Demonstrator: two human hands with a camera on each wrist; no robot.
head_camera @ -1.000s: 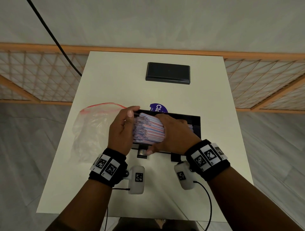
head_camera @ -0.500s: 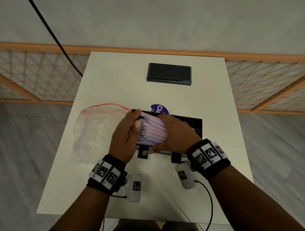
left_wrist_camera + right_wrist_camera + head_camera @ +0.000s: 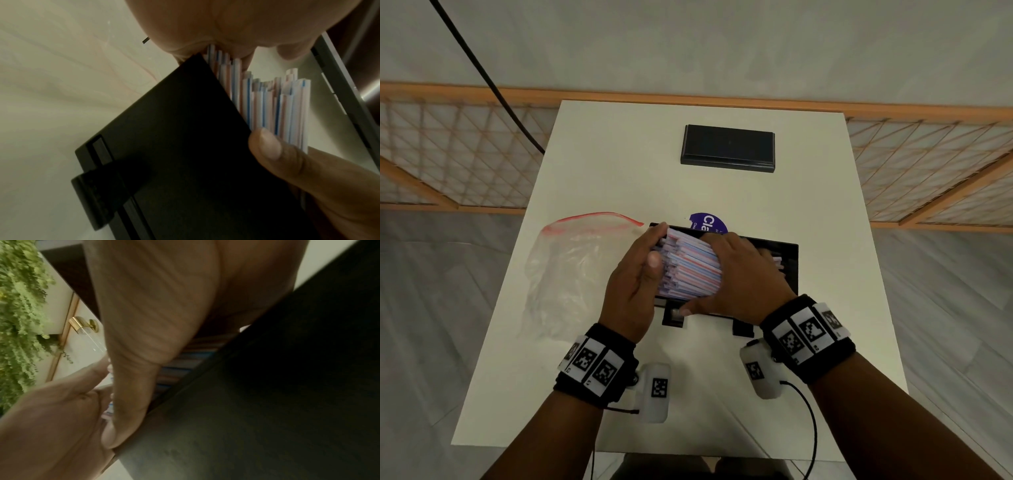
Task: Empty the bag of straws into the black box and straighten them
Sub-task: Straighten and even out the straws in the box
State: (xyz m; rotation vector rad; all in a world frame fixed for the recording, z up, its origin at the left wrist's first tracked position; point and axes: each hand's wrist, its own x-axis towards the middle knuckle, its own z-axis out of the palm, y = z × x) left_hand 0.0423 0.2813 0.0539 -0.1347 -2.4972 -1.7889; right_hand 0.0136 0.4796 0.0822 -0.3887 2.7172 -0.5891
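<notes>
A bundle of paper-wrapped straws (image 3: 688, 267) with red and blue stripes lies lengthwise in the left part of the open black box (image 3: 789, 270) near the table's middle. My right hand (image 3: 739, 274) is draped over the bundle, its fingers curled round it and its thumb on the box's near wall. My left hand (image 3: 635, 274) presses flat against the straws' left ends, fingers pointing away from me. In the left wrist view the uneven straw ends (image 3: 267, 100) stick up beside the box wall (image 3: 174, 146). The empty clear bag (image 3: 571, 270) with a red zip lies left of the box.
A flat black lid (image 3: 727, 148) lies at the far middle of the white table (image 3: 619, 171). A purple round label (image 3: 709, 222) peeks out behind the box. A wooden lattice fence runs behind the table, and a black cable hangs at the far left.
My left hand has closed in from the left and now lies flat on the straw ends. The right hand has kept its hold on the bundle.
</notes>
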